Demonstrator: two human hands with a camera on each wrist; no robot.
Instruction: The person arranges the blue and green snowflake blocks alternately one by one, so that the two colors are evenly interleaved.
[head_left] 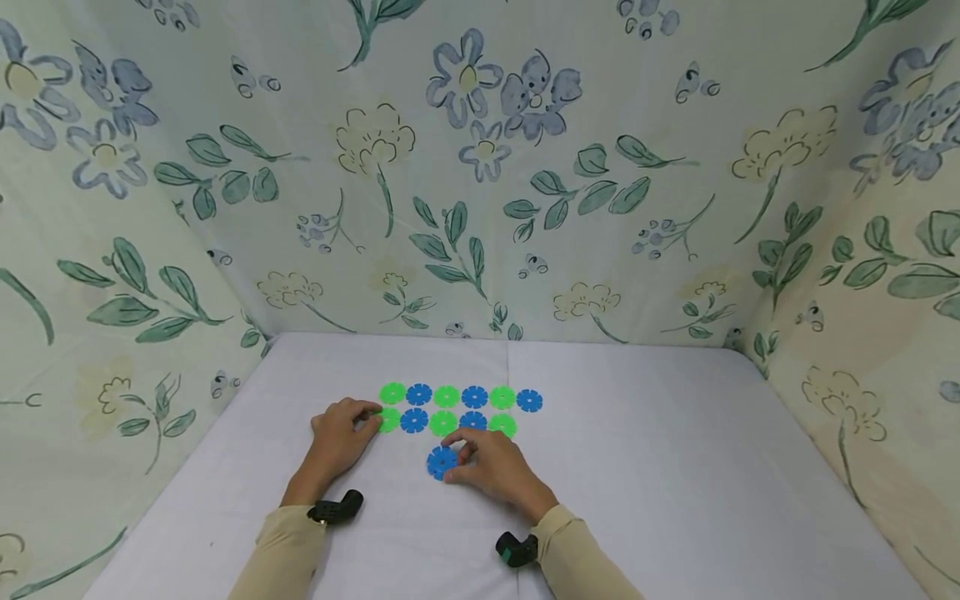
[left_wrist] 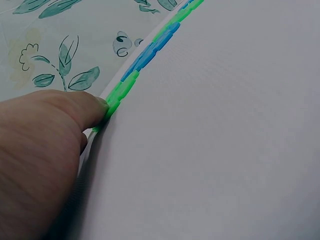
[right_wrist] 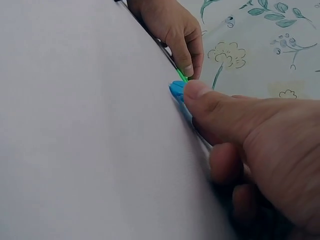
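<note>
Green and blue notched plastic snowflake discs lie flat in two alternating rows in the head view. My left hand [head_left: 341,437] is at the near row's left end, thumb and index finger pinching the edge of a green snowflake disc [head_left: 388,420]. Closer to me, my right hand [head_left: 495,468] pinches a blue snowflake disc [head_left: 442,462] between thumb and fingers, apart from the rows. In the right wrist view this blue disc appears nearly edge-on, its far part hidden by the thumb. My right fingers partly cover a blue disc [head_left: 473,420] in the near row.
A far-row blue disc [head_left: 529,401] sticks out beyond the near row's right-end green disc [head_left: 502,422]. White cloth covers the table [head_left: 660,467]. Floral curtains [head_left: 465,208] rise behind and at both sides. Each wrist carries a black camera [head_left: 517,550].
</note>
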